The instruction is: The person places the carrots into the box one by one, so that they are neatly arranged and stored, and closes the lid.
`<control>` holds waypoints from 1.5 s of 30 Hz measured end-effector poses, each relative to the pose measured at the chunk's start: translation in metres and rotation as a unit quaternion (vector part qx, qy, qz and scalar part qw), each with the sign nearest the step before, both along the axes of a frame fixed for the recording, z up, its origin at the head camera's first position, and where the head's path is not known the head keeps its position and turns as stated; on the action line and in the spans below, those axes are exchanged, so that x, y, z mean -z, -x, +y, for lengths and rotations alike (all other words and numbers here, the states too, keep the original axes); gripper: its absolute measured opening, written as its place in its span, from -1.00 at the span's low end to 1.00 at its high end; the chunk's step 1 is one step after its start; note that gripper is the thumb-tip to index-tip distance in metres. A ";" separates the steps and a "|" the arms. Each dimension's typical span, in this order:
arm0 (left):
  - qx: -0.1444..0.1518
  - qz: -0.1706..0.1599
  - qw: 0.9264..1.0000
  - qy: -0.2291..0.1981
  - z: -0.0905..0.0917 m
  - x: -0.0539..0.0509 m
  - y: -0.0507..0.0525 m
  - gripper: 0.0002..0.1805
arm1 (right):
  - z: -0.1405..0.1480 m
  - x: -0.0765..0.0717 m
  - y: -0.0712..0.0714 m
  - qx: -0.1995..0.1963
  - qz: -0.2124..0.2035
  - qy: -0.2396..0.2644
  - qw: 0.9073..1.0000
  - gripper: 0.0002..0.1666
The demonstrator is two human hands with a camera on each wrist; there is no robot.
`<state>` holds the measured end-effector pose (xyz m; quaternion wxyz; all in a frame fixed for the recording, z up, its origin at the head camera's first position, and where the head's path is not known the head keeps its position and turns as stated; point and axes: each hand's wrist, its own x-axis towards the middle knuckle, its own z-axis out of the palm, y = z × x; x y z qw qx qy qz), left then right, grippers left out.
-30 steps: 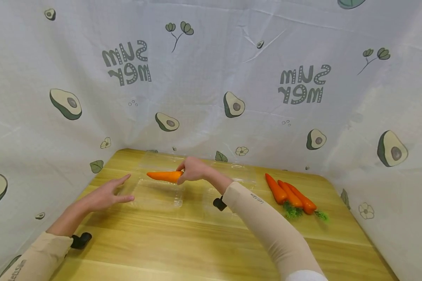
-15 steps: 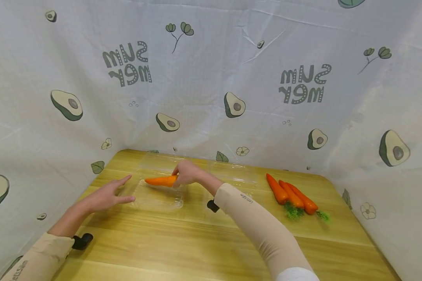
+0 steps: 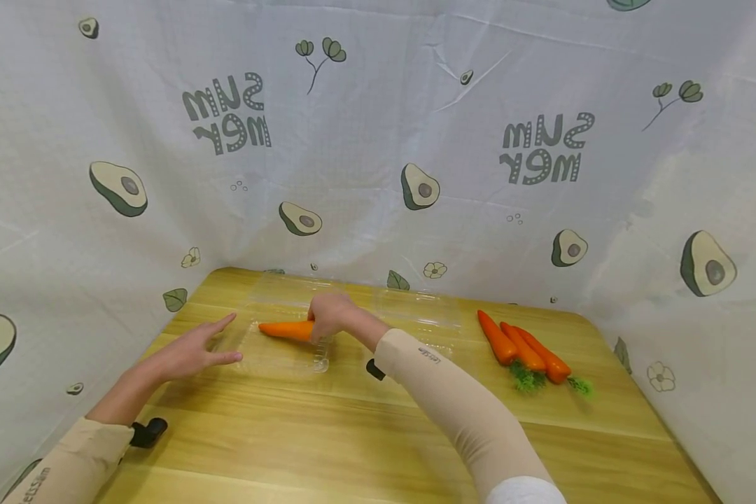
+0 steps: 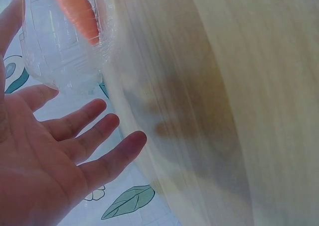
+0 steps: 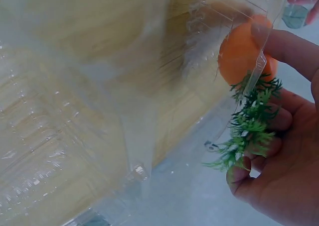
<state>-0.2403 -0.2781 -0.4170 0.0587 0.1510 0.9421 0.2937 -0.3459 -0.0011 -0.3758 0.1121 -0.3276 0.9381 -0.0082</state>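
Observation:
An orange carrot (image 3: 286, 330) lies low in the left clear plastic box (image 3: 277, 358), its pointed end to the left. My right hand (image 3: 332, 316) grips its thick end. In the right wrist view the carrot's round top (image 5: 239, 54) is between thumb and fingers, and its green leaves (image 5: 251, 119) hang beside the curled fingers of that hand (image 5: 286, 151). My left hand (image 3: 192, 350) is at the box's left side with fingers spread and nothing held; the left wrist view shows its open palm (image 4: 45, 151) near the clear wall (image 4: 60, 52).
A second clear box (image 3: 416, 308) with its lid raised stands right of the first, partly behind my right forearm. Three carrots (image 3: 529, 350) with green tops lie together on the right of the wooden table (image 3: 327, 434). A patterned curtain (image 3: 365, 126) surrounds the back and sides.
My right hand has lowered the carrot into the left box and shifted slightly left and toward me. The left hand has stayed nearly still.

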 end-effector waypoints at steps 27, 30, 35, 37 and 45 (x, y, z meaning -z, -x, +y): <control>0.004 0.000 1.000 -0.009 0.000 0.000 -0.001 0.01 | -0.012 0.001 -0.010 0.013 0.022 -0.059 0.998 -0.68; 0.002 -0.001 1.000 -0.006 -0.001 -0.001 -0.001 0.01 | -0.011 -0.001 -0.011 0.006 0.025 -0.052 0.998 -0.52; 0.003 -0.004 1.000 -0.008 0.001 -0.002 -0.001 0.01 | -0.002 -0.008 -0.012 0.003 0.026 -0.035 0.999 -0.47; 0.002 -0.007 1.000 -0.008 0.001 -0.002 -0.001 0.01 | 0.004 -0.012 -0.013 0.003 0.022 -0.018 1.000 -0.47; 0.001 -0.001 1.000 -0.001 0.000 -0.002 -0.001 0.02 | 0.031 -0.025 -0.015 0.006 -0.003 0.078 0.997 -0.50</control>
